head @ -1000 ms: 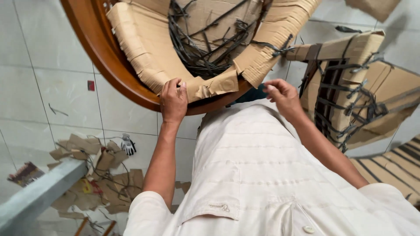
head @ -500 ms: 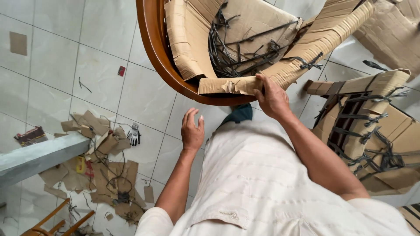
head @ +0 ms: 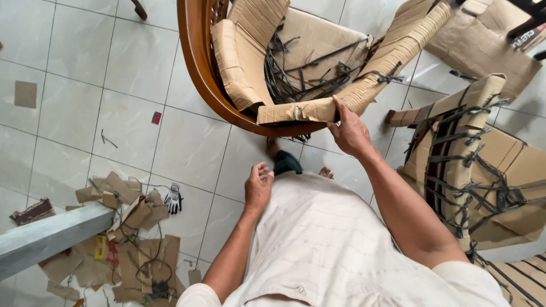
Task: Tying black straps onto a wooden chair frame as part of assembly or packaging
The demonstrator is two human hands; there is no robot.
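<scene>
A round wooden chair frame lies in front of me, wrapped in brown cardboard and tied with black straps. My right hand grips the front cardboard strip along the frame's near edge. My left hand hangs free below the frame, fingers loosely curled, holding nothing. It is near my waist, over my pale shirt.
A second cardboard-wrapped, strapped chair piece stands at the right. Torn cardboard scraps and black cord litter the tiled floor at lower left, with a work glove and a grey beam. Wooden slats show at bottom right.
My left hand has let go of the cardboard edge and dropped toward my waist. My right hand stays on the strip. The view has tilted so the frame sits higher.
</scene>
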